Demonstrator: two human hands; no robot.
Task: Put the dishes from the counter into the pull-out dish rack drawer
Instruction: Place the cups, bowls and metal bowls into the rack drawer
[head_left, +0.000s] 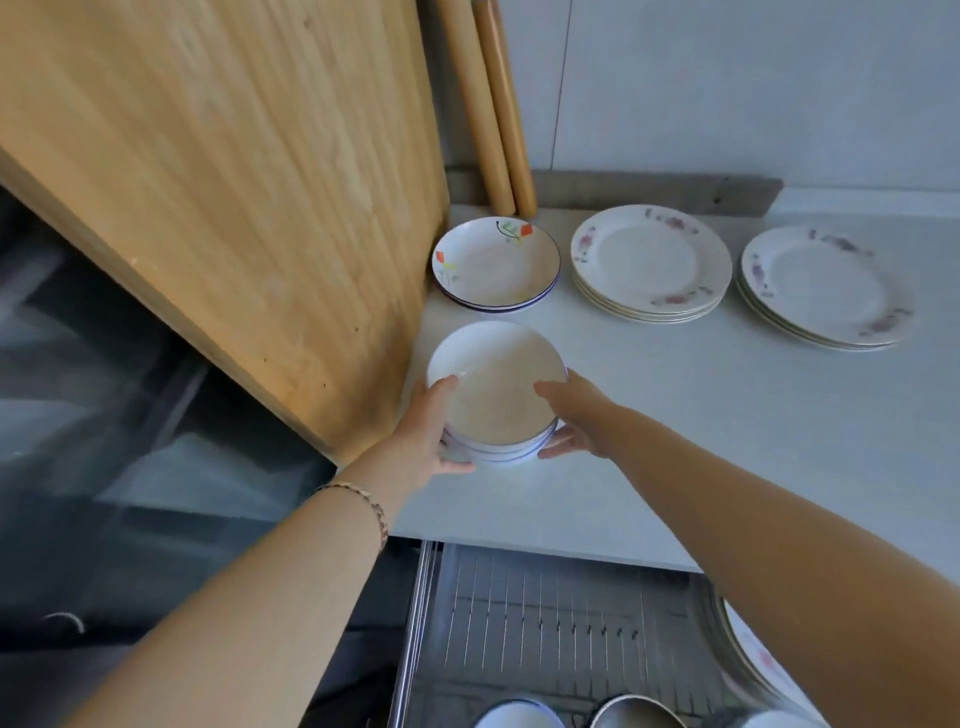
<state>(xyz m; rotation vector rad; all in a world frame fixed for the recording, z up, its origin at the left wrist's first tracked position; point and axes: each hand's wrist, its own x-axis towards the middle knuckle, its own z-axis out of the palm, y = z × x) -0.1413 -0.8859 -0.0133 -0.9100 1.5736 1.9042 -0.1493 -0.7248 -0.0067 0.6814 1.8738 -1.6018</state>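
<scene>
Hands, left (431, 431) and right (576, 421), gripping bowl stack (493, 389) rims, bare counter (701, 441) rightward

Plates (651, 262) on counter (727, 415), rack (545, 623) below.

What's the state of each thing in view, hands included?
Left hand: gripping the near bowl stack's left side.
Right hand: gripping its right side.
Bowl stack: held between both hands, at the counter.
Painted bowls: stacked, untouched.
Middle plate stack: on counter, untouched.
Right plate stack: on counter, untouched.
Drawer rack: pulled out, mostly empty slots, some dishes at the near edge.
</scene>
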